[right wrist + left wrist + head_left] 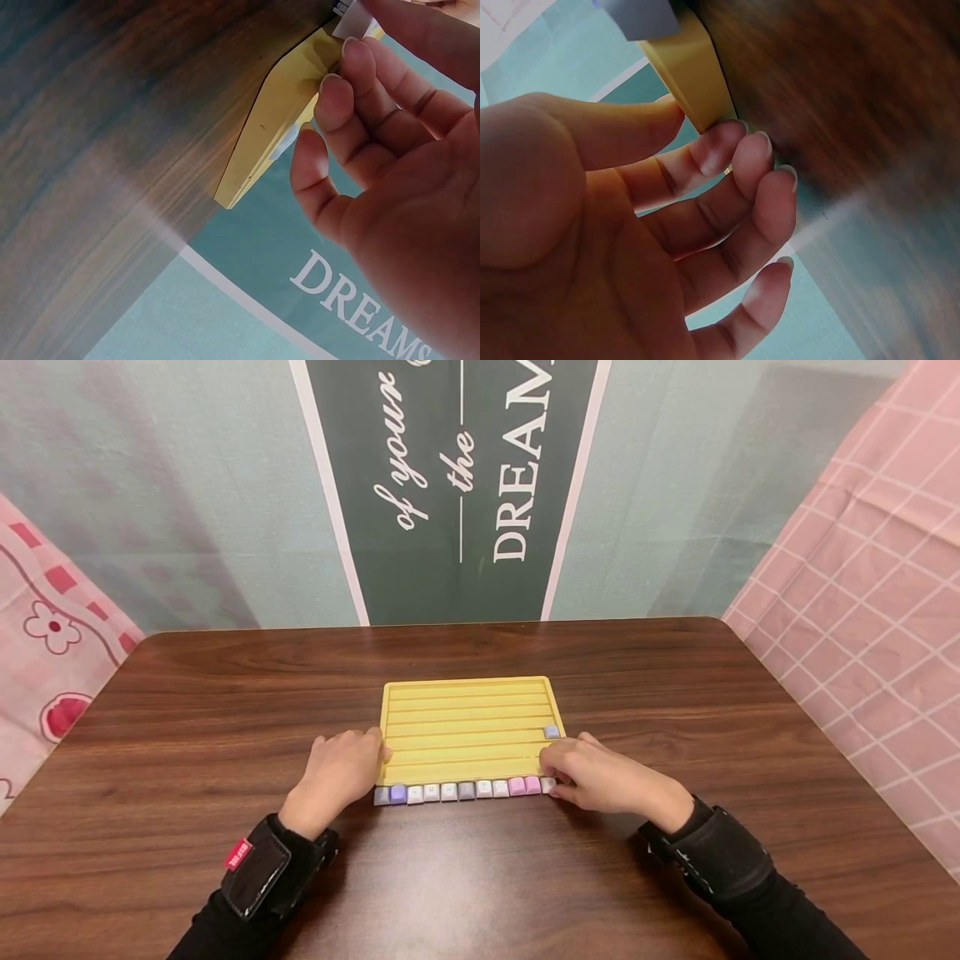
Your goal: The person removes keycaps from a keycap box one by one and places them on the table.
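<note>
A yellow keycap tray (465,714) with ridged rows lies on the table. Along its near edge runs a row of keycaps (448,792) in white, grey, purple and pink. My left hand (341,777) holds the tray's left edge between thumb and index finger; the left wrist view shows the yellow corner (694,79) there, beneath a grey keycap (641,16). At the row's right end, my right hand (607,774) pinches a white keycap (351,21), partly hidden by the fingers. One pale blue-grey keycap (551,732) sits inside the tray near its right rim.
The brown wooden table (480,877) extends around the tray. Behind it hangs a green cloth (457,585) with white lettering. Pink patterned cloths hang at the left (56,635) and right (862,610).
</note>
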`<state>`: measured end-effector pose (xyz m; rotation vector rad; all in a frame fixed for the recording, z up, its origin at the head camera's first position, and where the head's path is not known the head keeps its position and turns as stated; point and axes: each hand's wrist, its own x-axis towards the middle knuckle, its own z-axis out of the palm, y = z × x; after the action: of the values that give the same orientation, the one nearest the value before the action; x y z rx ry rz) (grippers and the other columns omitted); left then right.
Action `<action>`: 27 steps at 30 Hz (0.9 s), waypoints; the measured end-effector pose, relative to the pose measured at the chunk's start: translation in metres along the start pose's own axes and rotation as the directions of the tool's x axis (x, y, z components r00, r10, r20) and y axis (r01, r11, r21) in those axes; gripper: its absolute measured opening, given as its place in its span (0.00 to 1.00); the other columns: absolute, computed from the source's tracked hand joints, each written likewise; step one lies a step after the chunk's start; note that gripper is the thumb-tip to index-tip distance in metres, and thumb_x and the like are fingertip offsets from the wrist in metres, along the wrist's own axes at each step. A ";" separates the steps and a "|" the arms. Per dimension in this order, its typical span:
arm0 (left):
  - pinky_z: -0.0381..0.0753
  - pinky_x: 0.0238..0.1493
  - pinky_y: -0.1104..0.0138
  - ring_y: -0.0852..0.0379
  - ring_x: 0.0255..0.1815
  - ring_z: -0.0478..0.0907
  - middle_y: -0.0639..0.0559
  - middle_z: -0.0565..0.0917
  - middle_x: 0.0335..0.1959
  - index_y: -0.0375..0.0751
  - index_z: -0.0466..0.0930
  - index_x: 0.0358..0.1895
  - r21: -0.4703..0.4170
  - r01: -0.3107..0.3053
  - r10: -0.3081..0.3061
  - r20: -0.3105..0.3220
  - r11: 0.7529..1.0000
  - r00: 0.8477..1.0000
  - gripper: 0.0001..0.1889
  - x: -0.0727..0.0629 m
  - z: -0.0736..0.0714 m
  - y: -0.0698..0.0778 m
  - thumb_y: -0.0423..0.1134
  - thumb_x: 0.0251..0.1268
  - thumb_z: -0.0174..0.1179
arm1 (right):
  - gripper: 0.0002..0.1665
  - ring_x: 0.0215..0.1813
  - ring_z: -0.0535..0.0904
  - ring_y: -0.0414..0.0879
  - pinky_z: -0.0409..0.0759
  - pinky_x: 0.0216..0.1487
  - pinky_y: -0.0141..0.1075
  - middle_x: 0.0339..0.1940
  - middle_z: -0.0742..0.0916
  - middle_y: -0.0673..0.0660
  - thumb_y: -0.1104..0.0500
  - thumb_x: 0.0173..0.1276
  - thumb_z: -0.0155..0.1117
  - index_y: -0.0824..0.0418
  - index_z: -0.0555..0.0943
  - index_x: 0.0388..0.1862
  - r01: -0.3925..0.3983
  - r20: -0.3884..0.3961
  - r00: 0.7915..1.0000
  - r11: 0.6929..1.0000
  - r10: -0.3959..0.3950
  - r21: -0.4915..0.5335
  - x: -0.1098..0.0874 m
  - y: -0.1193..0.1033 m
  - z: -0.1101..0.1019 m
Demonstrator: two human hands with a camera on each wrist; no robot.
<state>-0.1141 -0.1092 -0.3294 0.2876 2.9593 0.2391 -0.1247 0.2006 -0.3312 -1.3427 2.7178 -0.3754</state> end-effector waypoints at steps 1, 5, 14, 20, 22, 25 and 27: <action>0.60 0.27 0.60 0.53 0.22 0.68 0.50 0.69 0.17 0.37 0.72 0.29 0.000 0.001 -0.001 0.000 1.000 1.000 0.11 0.000 0.000 0.000 0.40 0.68 0.50 | 0.19 0.26 0.60 0.36 0.57 0.31 0.32 0.19 0.64 0.43 0.66 0.52 0.69 0.54 0.66 0.21 0.005 -0.005 1.000 1.000 -0.005 -0.001 0.000 0.000 0.000; 0.62 0.28 0.59 0.51 0.25 0.73 0.48 0.73 0.20 0.37 0.72 0.29 0.008 -0.003 0.003 -0.022 1.000 1.000 0.10 0.001 0.001 0.000 0.40 0.67 0.51 | 0.19 0.25 0.60 0.35 0.57 0.31 0.32 0.19 0.63 0.43 0.65 0.52 0.69 0.54 0.66 0.20 0.000 -0.011 1.000 1.000 0.000 -0.006 0.001 0.000 0.001; 0.63 0.28 0.58 0.50 0.27 0.75 0.48 0.74 0.21 0.38 0.73 0.30 0.012 0.002 -0.002 -0.016 1.000 1.000 0.10 0.002 0.002 -0.001 0.40 0.66 0.52 | 0.19 0.25 0.60 0.36 0.57 0.31 0.32 0.19 0.63 0.43 0.65 0.52 0.69 0.54 0.65 0.20 -0.018 0.011 1.000 1.000 0.018 0.002 0.002 -0.001 0.000; 0.63 0.29 0.58 0.50 0.27 0.75 0.48 0.74 0.21 0.37 0.73 0.30 0.008 0.003 -0.003 -0.016 1.000 1.000 0.10 0.002 0.001 -0.001 0.40 0.66 0.52 | 0.18 0.25 0.61 0.36 0.58 0.31 0.32 0.19 0.64 0.43 0.66 0.53 0.68 0.54 0.66 0.21 -0.035 0.038 0.999 0.999 0.034 0.014 0.002 -0.001 -0.001; 0.63 0.28 0.58 0.50 0.27 0.75 0.48 0.74 0.20 0.37 0.73 0.30 0.009 0.002 -0.002 -0.018 1.000 1.000 0.10 0.002 0.001 -0.001 0.40 0.66 0.52 | 0.18 0.25 0.61 0.36 0.58 0.31 0.32 0.19 0.64 0.43 0.65 0.53 0.68 0.55 0.67 0.21 -0.037 0.042 0.998 0.999 0.036 0.016 0.003 -0.001 -0.002; 0.63 0.28 0.58 0.50 0.27 0.75 0.48 0.74 0.20 0.37 0.73 0.30 0.012 0.003 -0.003 -0.018 1.000 1.000 0.10 0.002 0.001 -0.001 0.40 0.66 0.52 | 0.17 0.25 0.61 0.36 0.57 0.31 0.32 0.19 0.64 0.44 0.65 0.53 0.68 0.55 0.67 0.21 -0.037 0.044 0.998 0.999 0.036 0.018 0.003 -0.001 -0.002; 0.63 0.28 0.58 0.50 0.27 0.75 0.48 0.74 0.20 0.38 0.73 0.30 0.013 0.004 -0.004 -0.017 1.000 1.000 0.10 0.002 0.001 -0.001 0.40 0.66 0.52 | 0.17 0.25 0.61 0.36 0.57 0.31 0.32 0.19 0.64 0.44 0.65 0.53 0.68 0.55 0.67 0.21 -0.040 0.047 0.998 0.999 0.039 0.017 0.003 -0.001 -0.003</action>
<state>-0.1160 -0.1093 -0.3312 0.2828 2.9791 0.2234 -0.1258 0.1979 -0.3282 -1.2749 2.6923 -0.3602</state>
